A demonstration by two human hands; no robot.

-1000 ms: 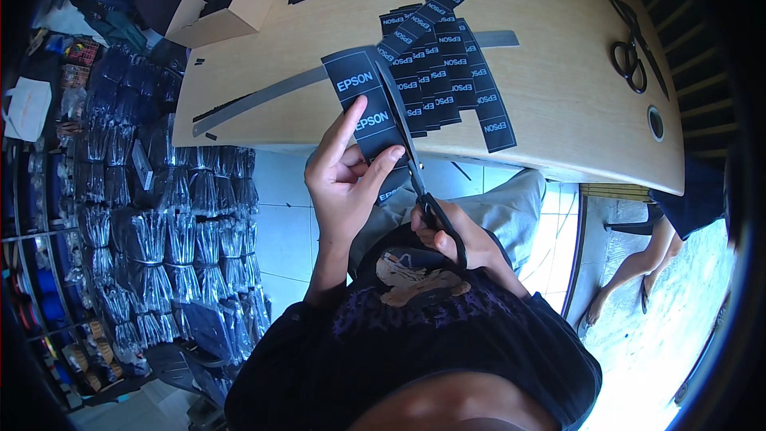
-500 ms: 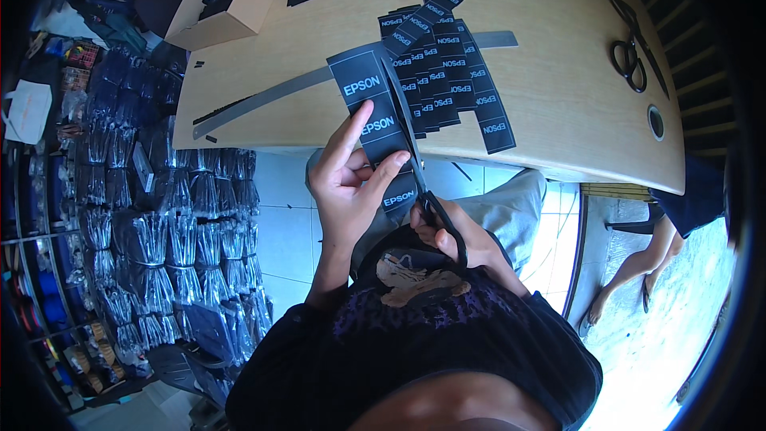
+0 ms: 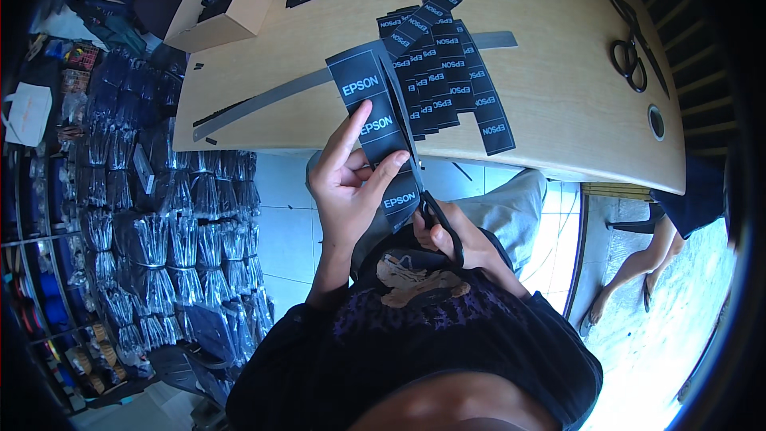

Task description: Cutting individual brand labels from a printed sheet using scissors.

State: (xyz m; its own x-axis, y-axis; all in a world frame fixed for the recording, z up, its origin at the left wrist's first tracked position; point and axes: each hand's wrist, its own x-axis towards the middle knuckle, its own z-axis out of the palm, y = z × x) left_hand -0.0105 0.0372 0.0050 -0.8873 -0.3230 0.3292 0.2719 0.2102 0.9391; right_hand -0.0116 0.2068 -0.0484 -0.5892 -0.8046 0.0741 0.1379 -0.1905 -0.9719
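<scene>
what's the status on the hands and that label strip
Left hand pinching black label strip upright. Right hand on scissors, blades along strip's right edge. Cut labels piled on wooden table; nothing blocking.

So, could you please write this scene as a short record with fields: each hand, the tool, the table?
left hand: left hand holds a long black printed strip above the table edge, fingers pressed on its face
right hand: right hand grips the scissors by the handles
scissors: blades run up along the strip's right edge
table: wooden table carries a pile of cut black labels, a grey ruler, spare scissors, a cardboard box
</scene>
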